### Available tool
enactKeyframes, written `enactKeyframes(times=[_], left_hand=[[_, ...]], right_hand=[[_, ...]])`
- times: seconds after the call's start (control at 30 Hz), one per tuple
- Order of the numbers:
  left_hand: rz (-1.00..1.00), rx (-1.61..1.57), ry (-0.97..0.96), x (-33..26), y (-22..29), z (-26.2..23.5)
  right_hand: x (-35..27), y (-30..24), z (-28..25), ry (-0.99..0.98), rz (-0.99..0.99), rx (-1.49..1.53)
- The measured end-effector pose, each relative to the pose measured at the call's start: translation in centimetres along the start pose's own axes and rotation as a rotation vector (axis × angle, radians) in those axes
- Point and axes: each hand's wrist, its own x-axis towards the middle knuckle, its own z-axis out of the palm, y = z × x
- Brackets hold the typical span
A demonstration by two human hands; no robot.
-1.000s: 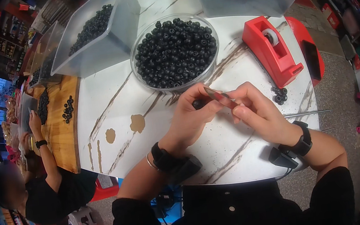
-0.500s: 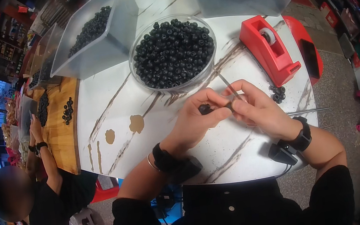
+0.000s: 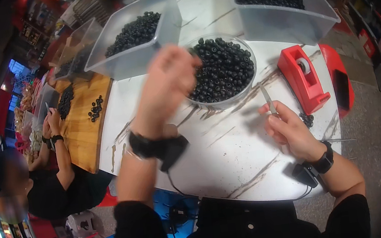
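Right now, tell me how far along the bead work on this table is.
Done: a few dark beads lie apart by the red tape dispenser. In hand: the left hand is raised at the rim of the round clear bowl of dark beads, while the right hand holds a thin needle upright. Left: the bowl and both clear bins remain heaped with beads.

The left hand (image 3: 168, 81) is motion-blurred, and its fingers hide the ten o'clock rim of the round bowl (image 3: 240, 94) of dark beads; whether they hold a bead cannot be told. The right hand (image 3: 291, 132) closes around the lower end of a thin needle (image 3: 267, 99), hiding it. The bin (image 3: 283, 20) at one o'clock is cut off by the top edge. A person's face at eight o'clock is blurred.
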Motion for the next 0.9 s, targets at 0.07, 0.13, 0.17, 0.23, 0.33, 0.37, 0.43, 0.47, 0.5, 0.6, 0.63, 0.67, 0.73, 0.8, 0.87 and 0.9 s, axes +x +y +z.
enactKeyframes(times=[0.07, 0.13, 0.17, 0.23, 0.33, 0.37, 0.43, 0.47, 0.5, 0.6, 0.63, 0.67, 0.73, 0.8, 0.87, 0.9], left_hand=[[0.113, 0.158, 0.066, 3.9, 3.7, -3.2], [0.208, 0.295, 0.232, 7.4, 7.0, -5.6], [0.177, 0.420, 0.325, 8.4, 8.5, -7.0], [0.346, 0.895, 0.603, 9.6, 10.2, -8.7], [0.580, 1.192, 0.314, 9.1, 8.3, -7.3], [0.471, 1.148, 0.079, 8.4, 7.0, -6.2], [0.222, 1.340, -0.239, 6.5, 3.7, -2.0], [0.003, 1.135, -0.408, 5.3, 2.2, -1.3], [0.065, 1.309, -0.573, 4.9, 0.5, -1.0], [0.116, 1.467, -0.645, 3.8, -3.0, -1.3], [0.143, 1.494, -0.632, 3.6, -3.7, -1.6], [0.145, 1.496, -0.629, 3.7, -4.0, -2.0], [0.180, 1.693, -0.530, 3.9, -4.5, -2.1], [0.168, 1.660, -0.560, 4.3, -4.5, -2.4], [0.154, 1.627, -0.589, 4.5, -4.5, -2.6], [0.129, 1.641, -0.593, 4.5, -4.5, -2.6]], right_hand=[[0.0, 0.0, -0.1, -0.005, -0.008, 0.003], [0.2, 0.1, 0.1, -0.017, -0.008, 0.011], [0.3, 0.1, 0.2, -0.027, -0.020, 0.022], [0.4, -0.1, 0.5, -0.042, -0.035, 0.029], [0.6, 0.0, 0.2, -0.018, -0.023, 0.058], [0.6, 0.0, 0.2, -0.002, -0.026, 0.050], [0.6, 0.1, -0.3, 0.021, -0.020, 0.040], [0.5, 0.1, -0.2, 0.016, -0.026, 0.040], [0.5, 0.1, -0.2, 0.019, -0.030, 0.040], [0.5, 0.0, 0.1, 0.028, -0.030, 0.020], [0.5, 0.0, 0.1, 0.025, -0.033, 0.018], [0.6, 0.0, 0.2, 0.015, -0.033, 0.009], [0.6, 0.2, 0.1, 0.015, -0.029, 0.001], [0.6, 0.3, 0.0, 0.013, -0.050, 0.006], [0.5, 0.2, 0.0, 0.017, -0.034, 0.005], [0.4, 0.2, 0.0, 0.017, -0.020, 0.005]])
